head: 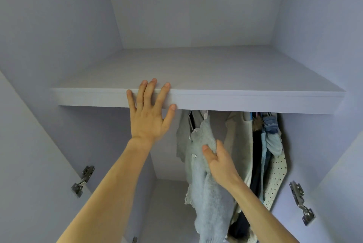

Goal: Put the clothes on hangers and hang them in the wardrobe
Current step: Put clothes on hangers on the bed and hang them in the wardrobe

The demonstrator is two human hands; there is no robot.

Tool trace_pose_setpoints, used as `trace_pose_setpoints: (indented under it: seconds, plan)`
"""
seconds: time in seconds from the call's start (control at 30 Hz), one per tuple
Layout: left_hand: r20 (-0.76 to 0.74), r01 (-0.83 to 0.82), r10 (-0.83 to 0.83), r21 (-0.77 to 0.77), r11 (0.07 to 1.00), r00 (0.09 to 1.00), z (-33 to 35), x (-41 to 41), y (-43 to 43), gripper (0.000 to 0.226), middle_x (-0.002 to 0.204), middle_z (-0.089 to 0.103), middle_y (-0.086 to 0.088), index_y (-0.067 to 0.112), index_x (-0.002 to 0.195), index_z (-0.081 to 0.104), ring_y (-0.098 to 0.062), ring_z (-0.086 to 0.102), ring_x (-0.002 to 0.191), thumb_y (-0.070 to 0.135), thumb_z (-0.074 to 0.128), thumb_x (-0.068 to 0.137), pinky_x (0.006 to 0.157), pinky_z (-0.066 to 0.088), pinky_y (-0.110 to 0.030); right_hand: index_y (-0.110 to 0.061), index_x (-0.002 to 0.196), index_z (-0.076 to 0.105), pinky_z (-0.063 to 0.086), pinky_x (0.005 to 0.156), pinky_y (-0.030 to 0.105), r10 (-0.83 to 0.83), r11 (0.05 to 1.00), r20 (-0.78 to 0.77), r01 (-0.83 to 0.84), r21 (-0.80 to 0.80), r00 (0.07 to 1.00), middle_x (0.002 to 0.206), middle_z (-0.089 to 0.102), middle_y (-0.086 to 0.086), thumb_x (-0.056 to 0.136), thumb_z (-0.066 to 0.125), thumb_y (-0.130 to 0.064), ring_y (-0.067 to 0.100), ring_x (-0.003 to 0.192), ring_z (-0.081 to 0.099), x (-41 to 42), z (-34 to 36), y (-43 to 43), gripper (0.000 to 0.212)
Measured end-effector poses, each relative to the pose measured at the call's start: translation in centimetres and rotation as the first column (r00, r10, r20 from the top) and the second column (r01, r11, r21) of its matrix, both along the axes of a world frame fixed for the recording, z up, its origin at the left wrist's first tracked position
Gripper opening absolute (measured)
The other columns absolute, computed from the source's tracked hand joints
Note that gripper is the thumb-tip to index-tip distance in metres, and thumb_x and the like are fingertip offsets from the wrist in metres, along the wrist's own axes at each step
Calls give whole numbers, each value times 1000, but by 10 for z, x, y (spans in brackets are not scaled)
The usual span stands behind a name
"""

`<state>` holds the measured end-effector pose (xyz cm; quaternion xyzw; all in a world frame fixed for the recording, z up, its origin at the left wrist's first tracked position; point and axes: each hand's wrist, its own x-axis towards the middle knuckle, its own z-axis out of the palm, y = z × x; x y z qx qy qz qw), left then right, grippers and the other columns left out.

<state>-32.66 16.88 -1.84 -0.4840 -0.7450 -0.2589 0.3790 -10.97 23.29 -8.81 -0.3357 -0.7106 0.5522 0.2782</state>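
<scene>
Knitwear hangs just right of our left hand, fingers spread on the shelf; our right hand pinches it. Soft, light, stretchy, we judge: grip above the thumb.
</scene>
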Motion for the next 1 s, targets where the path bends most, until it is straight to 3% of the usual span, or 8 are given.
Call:
trace_pose_setpoints:
  seconds: [0.2, 0.3, 0.4, 0.47, 0.63, 0.73, 0.87, 1.0]
  plan:
    - [200, 122, -106, -72, 990, 974, 12, 25, -23, 67, 165, 13, -4, 30, 156, 25, -26, 4, 154, 44, 50, 96, 122, 8, -56, -15, 106, 52, 48, 74, 26, 50, 995, 87, -57, 77, 995, 93, 64, -8, 104, 45, -35, 2, 78, 60, 10, -13, -54, 22]
    - [449, 210, -185, -5, 978, 874, -17, 45, -55, 57, 161, 24, 1, 28, 149, 38, -22, 28, 145, 30, 55, 95, 114, 29, -41, -14, 103, 51, 53, 73, 37, 50, 994, 146, -64, 89, 988, 88, 67, 2, 103, 45, -37, 13, 75, 65, 15, -22, -82, 24]
    - [859, 235, -122, 1, 972, 497, -65, 57, -101, 29, 134, 57, 6, 25, 128, 59, -16, 52, 127, 27, 52, 99, 95, 39, -25, -16, 92, 41, 42, 59, 34, 112, 983, 242, -143, 114, 964, 68, 55, 4, 104, 43, -38, 9, 55, 49, 18, -37, -115, 25]
    - [964, 276, -21, -55, 960, 265, -90, 56, -122, 27, 126, 64, 7, 26, 124, 64, -14, 56, 122, 30, 49, 102, 94, 39, -23, -20, 85, 34, 31, 50, 27, 170, 964, 328, -226, 140, 929, 58, 41, -4, 104, 42, -35, 7, 44, 36, 16, -49, -140, 26]
    - [986, 230, 142, -118, 966, -89, -126, 60, -167, 23, 91, 59, -8, 8, 104, 64, -23, 58, 86, 28, 54, 97, 88, 57, -41, -19, 98, 36, 38, 56, 34, 303, 890, 509, -430, 151, 806, 68, 47, -4, 105, 35, -40, 13, 56, 45, 23, -91, -207, 22]
    - [971, 175, 198, -174, 969, -130, -150, 66, -207, 20, 79, 50, -8, 10, 101, 64, -24, 50, 74, 23, 49, 101, 71, 53, -35, -20, 99, 36, 41, 56, 34, 406, 824, 602, -560, 83, 687, 72, 50, -3, 100, 43, -49, 15, 59, 49, 30, -101, -242, 30]
    - [959, 170, 175, -138, 976, -223, -183, 87, -283, 10, 75, 51, -4, 20, 95, 65, -19, 48, 66, 14, 56, 96, 58, 41, -27, -19, 101, 51, 49, 59, 27, 602, 686, 692, -701, -193, 398, 82, 66, -5, 83, 56, -69, 12, 61, 65, 28, -99, -263, 54]
    - [928, 141, 208, -172, 975, -309, -211, 119, -377, 6, 70, 54, 1, 20, 88, 65, -11, 47, 59, 17, 62, 93, 50, 36, -18, -23, 113, 52, 47, 64, 18, 616, 689, 615, -715, -120, 492, 110, 66, -11, 89, 58, -62, 6, 68, 68, 6, -105, -279, 46]
